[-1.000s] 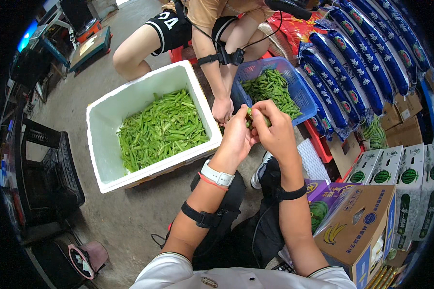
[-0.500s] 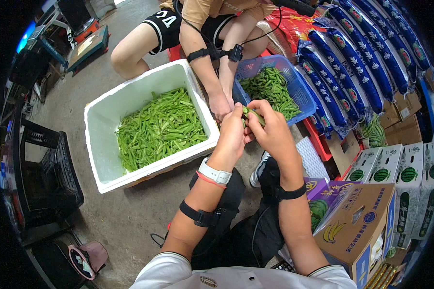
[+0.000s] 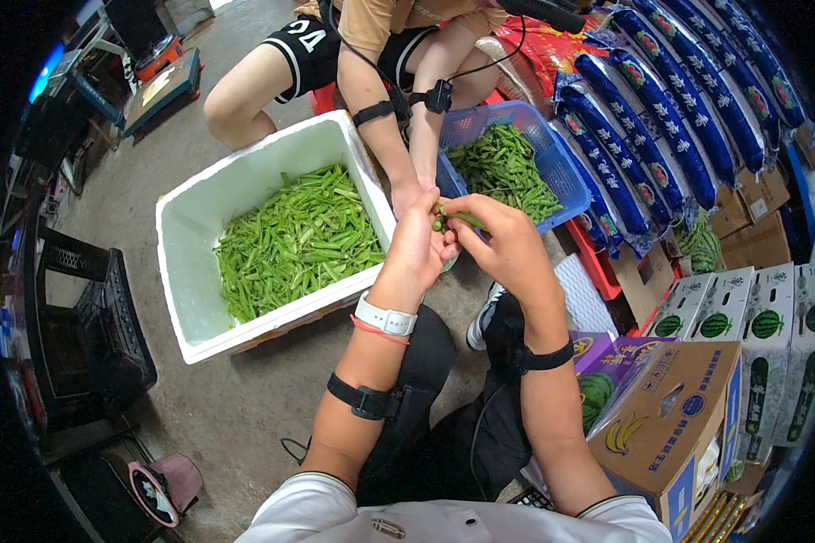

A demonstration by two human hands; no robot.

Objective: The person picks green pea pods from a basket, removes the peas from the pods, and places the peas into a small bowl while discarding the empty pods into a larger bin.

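Observation:
My left hand [image 3: 418, 249] is cupped palm up, with a few green peas [image 3: 438, 221] lying by its curled fingers. Beside it, my right hand [image 3: 507, 240] pinches a green pea pod [image 3: 465, 219] between thumb and fingers, close over the left palm. A white foam box [image 3: 183, 226] on the left holds a heap of flat green pods [image 3: 299, 244]. Behind my hands stands a blue plastic basket [image 3: 570, 181] with plumper green pea pods [image 3: 507, 167] in it. Another person's hands are partly hidden behind my left hand.
Across from me sits a person in black shorts [image 3: 308, 54]. Stacked blue bags [image 3: 643, 127] rise at the back right, with watermelon cartons [image 3: 720, 312] and a brown banana box [image 3: 666, 394] nearer. A black metal frame [image 3: 100, 317] stands at the left; a platform scale [image 3: 165, 90] lies behind.
My left hand has turned palm up and opened somewhat, showing peas. My right hand has shifted slightly off it, with the pod pinched in its fingers.

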